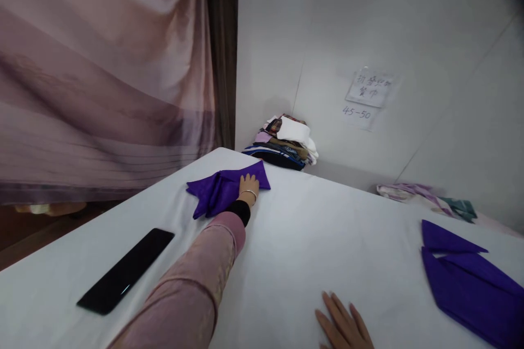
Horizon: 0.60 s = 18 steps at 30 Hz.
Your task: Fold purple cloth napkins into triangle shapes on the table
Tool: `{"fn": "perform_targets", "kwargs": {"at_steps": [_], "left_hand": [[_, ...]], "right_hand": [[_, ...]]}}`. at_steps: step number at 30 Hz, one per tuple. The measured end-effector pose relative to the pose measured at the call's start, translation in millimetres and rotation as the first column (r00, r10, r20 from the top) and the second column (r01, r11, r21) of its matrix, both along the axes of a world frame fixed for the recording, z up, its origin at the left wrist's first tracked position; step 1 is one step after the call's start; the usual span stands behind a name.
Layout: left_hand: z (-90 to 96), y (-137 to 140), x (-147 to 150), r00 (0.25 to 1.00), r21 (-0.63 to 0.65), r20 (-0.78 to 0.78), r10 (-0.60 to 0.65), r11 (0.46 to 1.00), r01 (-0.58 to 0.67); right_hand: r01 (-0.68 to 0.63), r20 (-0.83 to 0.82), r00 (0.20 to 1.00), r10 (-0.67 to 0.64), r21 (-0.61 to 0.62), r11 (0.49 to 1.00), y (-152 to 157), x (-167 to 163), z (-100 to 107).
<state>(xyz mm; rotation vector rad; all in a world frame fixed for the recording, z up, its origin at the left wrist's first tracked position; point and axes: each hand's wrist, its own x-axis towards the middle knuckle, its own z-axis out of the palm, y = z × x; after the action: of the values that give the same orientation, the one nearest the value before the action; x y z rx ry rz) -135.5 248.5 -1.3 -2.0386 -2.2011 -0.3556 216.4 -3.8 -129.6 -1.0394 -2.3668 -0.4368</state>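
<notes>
My left hand (248,190) reaches far across the table, with a bracelet at the wrist. Its fingers are bent down onto a crumpled purple cloth napkin (223,190), gripping it near its right end. The fingertips are partly lost against the fabric. At the bottom edge, my right hand (346,324) lies over the white tabletop (295,262), fingers spread and holding nothing; only its front part shows. Another purple napkin (470,289), folded with pointed corners, lies flat to the right of my right hand.
A black phone-like slab (126,270) lies left of my left forearm. Folded clothes (282,144) are stacked at the far table edge. More cloths (426,199) lie at the back right. A pink curtain (102,76) hangs left; paper signs (368,90) are on the wall.
</notes>
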Motion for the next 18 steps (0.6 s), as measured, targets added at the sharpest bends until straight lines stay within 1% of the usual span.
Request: {"fn": "perform_targets", "kwargs": {"at_steps": [2, 4, 5, 6, 7, 8, 9, 10, 11, 12, 13, 14, 15, 16, 17, 18], "left_hand": [[11.0, 1, -4, 1.000, -0.004, 0.011, 0.001, 1.000, -0.001], [28.4, -2, -2, 0.999, 0.027, 0.027, -0.043, 0.999, 0.043], [37.3, -7, 2, 0.995, 0.060, 0.034, -0.091, 0.994, 0.089], [44.8, -13, 9, 0.988, 0.091, 0.040, -0.151, 0.985, 0.147], [49.9, -23, 18, 0.973, 0.119, 0.044, -0.226, 0.968, 0.220], [51.7, -35, 29, 0.947, 0.150, 0.044, -0.318, 0.939, 0.309], [49.8, -52, 42, 0.891, 0.200, 0.023, -0.453, 0.876, 0.439], [44.2, -72, 54, 0.823, 0.245, 0.000, -0.568, 0.798, 0.550], [35.4, -94, 67, 0.735, 0.267, -0.019, -0.678, 0.705, 0.657], [24.2, -119, 79, 0.634, 0.285, -0.031, -0.773, 0.601, 0.747], [11.8, -144, 89, 0.539, 0.302, -0.031, -0.842, 0.506, 0.808], [-0.7, -168, 97, 0.444, 0.320, -0.030, -0.896, 0.412, 0.853], [-12.3, -190, 104, 0.378, 0.344, -0.018, -0.926, 0.350, 0.872], [-22.0, -209, 108, 0.334, 0.361, 0.005, -0.942, 0.313, 0.879], [-29.5, -224, 111, 0.306, 0.368, 0.033, -0.951, 0.296, 0.881], [-34.5, -235, 112, 0.304, 0.359, 0.074, -0.950, 0.310, 0.880]], "right_hand": [[-0.051, -0.009, 0.999, 0.051, -0.043, 0.998, -3, -4, 9], [-0.089, -0.003, 0.996, 0.090, -0.162, 0.983, -8, -7, 30], [-0.073, 0.005, 0.997, 0.077, -0.255, 0.964, -12, -9, 43], [-0.048, 0.019, 0.998, 0.059, -0.355, 0.934, -16, -12, 58], [-0.018, 0.027, 0.999, 0.033, -0.439, 0.898, -20, -15, 73], [0.013, 0.027, 1.000, 0.002, -0.509, 0.861, -23, -19, 86], [0.040, 0.020, 0.999, -0.034, -0.564, 0.825, -26, -22, 98], [0.042, 0.000, 0.999, -0.052, -0.600, 0.799, -27, -26, 107], [0.039, -0.025, 0.997, -0.070, -0.620, 0.784, -27, -29, 113], [0.033, -0.049, 0.995, -0.082, -0.628, 0.778, -26, -32, 115], [0.022, -0.078, 0.993, -0.089, -0.617, 0.786, -25, -33, 114], [0.011, -0.120, 0.988, -0.101, -0.589, 0.808, -22, -34, 111], [-0.023, -0.167, 0.982, -0.084, -0.553, 0.833, -20, -35, 106], [-0.066, -0.220, 0.974, -0.058, -0.519, 0.852, -18, -35, 101], [-0.111, -0.273, 0.961, -0.034, -0.497, 0.860, -16, -35, 97], [-0.158, -0.331, 0.944, -0.013, -0.485, 0.860, -16, -35, 94]]}}
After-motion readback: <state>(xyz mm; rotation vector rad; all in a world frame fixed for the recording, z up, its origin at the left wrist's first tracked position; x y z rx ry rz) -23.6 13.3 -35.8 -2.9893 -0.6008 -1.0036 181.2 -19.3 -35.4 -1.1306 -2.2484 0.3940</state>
